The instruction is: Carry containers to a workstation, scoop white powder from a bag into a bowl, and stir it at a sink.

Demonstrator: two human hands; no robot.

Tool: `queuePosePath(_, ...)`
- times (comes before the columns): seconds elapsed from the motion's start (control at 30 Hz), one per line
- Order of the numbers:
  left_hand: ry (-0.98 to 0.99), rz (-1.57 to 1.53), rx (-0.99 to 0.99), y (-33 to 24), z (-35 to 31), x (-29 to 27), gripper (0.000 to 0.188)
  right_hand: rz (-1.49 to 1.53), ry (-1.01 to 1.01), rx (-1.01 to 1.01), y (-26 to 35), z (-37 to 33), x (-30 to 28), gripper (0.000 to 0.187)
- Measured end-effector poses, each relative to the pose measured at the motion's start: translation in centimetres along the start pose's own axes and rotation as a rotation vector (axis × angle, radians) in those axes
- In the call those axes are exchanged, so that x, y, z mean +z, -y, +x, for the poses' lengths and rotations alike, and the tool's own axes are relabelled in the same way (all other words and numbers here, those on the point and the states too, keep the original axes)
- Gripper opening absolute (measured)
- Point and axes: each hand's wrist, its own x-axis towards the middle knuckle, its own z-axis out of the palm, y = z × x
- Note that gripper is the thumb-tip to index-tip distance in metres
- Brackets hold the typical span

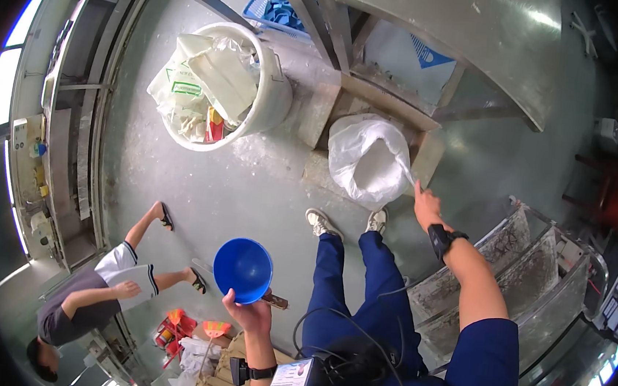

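My left hand is closed on the rim of a deep blue bowl, whose inside looks bare. Beside the bowl, under the same hand, a brown wooden handle sticks out; the rest of that tool is mostly hidden. Out to the right, my right hand pinches the gathered edge of a clear plastic bag. White powdery material fills the bag's open mouth. The bag stands inside an open cardboard box on the floor.
A big white tub full of used bags stands beyond, below a steel table. Metal troughs flank my right side. At left, another person holds a pale flat thing. Brown sacks lie near my left arm.
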Motion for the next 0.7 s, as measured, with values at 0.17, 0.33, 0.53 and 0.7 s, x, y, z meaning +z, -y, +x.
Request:
queuePosePath(0.17, 0.061, -0.036, -0.013, -1.0, 1.0, -1.4, 0.047, -0.314, 0.149, -0.119, -2.6, -5.8, -2.7, 0.072)
queuePosePath(0.33, 0.069, -0.087, 0.006, -3.6, 0.6, -2.5, 0.048, -0.379, 0.327, -0.209, -1.1, -5.2, -11.6, 0.071)
queuePosePath(0.53, 0.036, -0.093, -0.033, -3.7, 2.4, -6.9, 0.049, -0.405, 0.080, -0.248, 1.0, 2.9, -15.8, 0.028)
queuePosePath(0.7, 0.018, -0.076, -0.052, -5.2, 3.9, -7.9, 0.046, -0.161, 0.265, 0.055, 8.3, 2.2, -10.4, 0.059)
